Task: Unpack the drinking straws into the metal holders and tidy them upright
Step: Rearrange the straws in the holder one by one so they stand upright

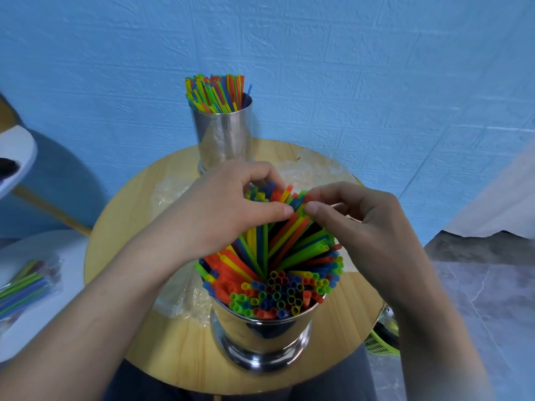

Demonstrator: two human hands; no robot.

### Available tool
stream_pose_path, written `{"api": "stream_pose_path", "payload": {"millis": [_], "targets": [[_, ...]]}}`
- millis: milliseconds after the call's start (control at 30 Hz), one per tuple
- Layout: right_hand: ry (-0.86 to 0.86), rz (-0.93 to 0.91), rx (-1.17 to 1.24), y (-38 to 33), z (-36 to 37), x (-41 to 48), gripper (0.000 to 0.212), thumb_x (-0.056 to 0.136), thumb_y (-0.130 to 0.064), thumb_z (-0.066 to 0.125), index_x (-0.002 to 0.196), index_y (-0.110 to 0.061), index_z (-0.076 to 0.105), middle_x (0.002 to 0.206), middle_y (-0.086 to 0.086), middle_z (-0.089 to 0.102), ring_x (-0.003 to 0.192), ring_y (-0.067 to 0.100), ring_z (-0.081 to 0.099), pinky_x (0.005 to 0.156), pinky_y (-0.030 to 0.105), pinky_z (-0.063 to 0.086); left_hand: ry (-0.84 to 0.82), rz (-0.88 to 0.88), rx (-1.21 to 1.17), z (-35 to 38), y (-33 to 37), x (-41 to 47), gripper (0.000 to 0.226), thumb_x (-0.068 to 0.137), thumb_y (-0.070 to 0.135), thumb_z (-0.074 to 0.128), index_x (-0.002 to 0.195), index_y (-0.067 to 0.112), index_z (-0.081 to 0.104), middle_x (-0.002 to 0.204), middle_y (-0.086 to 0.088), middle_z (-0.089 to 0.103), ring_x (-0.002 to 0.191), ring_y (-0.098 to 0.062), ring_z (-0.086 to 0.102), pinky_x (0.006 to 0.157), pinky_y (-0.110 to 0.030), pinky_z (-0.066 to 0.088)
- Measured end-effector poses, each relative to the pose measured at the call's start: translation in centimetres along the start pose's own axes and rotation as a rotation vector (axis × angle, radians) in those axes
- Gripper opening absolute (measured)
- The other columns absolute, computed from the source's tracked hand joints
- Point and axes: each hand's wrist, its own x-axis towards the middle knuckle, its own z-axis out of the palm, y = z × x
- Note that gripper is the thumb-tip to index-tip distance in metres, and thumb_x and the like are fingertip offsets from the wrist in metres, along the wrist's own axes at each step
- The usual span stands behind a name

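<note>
**A:** How far had the job got?

**B:** The far plain steel cylinder holder (224, 137) stood filled, its bright thin straws (215, 92) upright near the blue wall. The near shiny metal holder with the flared foot (262, 337) was packed too, but its multicoloured plastic drinking straws (283, 290) fanned out, with many leaning away from the person. I judged that tidying was what remained, plus a wrapped packet of straws (26, 287) lying on the white surface at the left.

**A:** And the hands?

**B:** The left hand (228, 204) curled its fingers over the leaning tips. The right hand (362, 227) pinched a few tips between thumb and forefinger.

**A:** Was there room to move?

**B:** The near holder sat close to the front edge of the round pale wooden table (162, 342), with crumpled clear wrapping (173, 296) just beside it. The two holders stood well apart, so I judged nothing was in the way of gathering the fan upright.
</note>
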Motion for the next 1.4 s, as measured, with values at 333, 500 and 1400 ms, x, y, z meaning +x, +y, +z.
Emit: {"api": "stream_pose_path", "payload": {"millis": [333,500,1400], "targets": [[-0.038,-0.034,0.013,-0.6,0.5,0.1,0.006,0.093,-0.03,0.069,0.092,-0.03,0.075,0.089,-0.007,0.072,0.084,0.023,0.068,0.077,0.048,0.055,-0.031,0.011,-0.038,0.0,0.4,-0.3,0.006,0.082,0.038,0.078,0.086,0.035,0.074,0.082,0.015,0.07,0.077,-0.002,0.064,0.073,-0.027,0.048],[-0.054,-0.058,0.028,-0.6,0.2,0.2,0.011,0.097,-0.017,0.069,0.091,-0.024,0.076,0.085,-0.005,0.072,0.082,0.017,0.068,0.075,0.042,0.055,-0.074,0.006,-0.005,0.0,0.7,-0.3,0.005,0.085,0.038,0.075,0.089,0.036,0.074,0.078,0.023,0.068,0.076,0.004,0.063,0.07,-0.021,0.046],[0.077,-0.156,0.235,-0.2,0.6,-0.5,0.014,0.09,-0.011,0.076,0.094,-0.025,0.074,0.093,0.003,0.074,0.091,0.031,0.064,0.078,0.044,0.053,-0.053,0.087,0.008,-0.2,1.3,-0.6,0.016,0.081,0.049,0.076,0.091,0.036,0.074,0.093,0.017,0.066,0.094,-0.002,0.061,0.082,-0.026,0.045]]}}
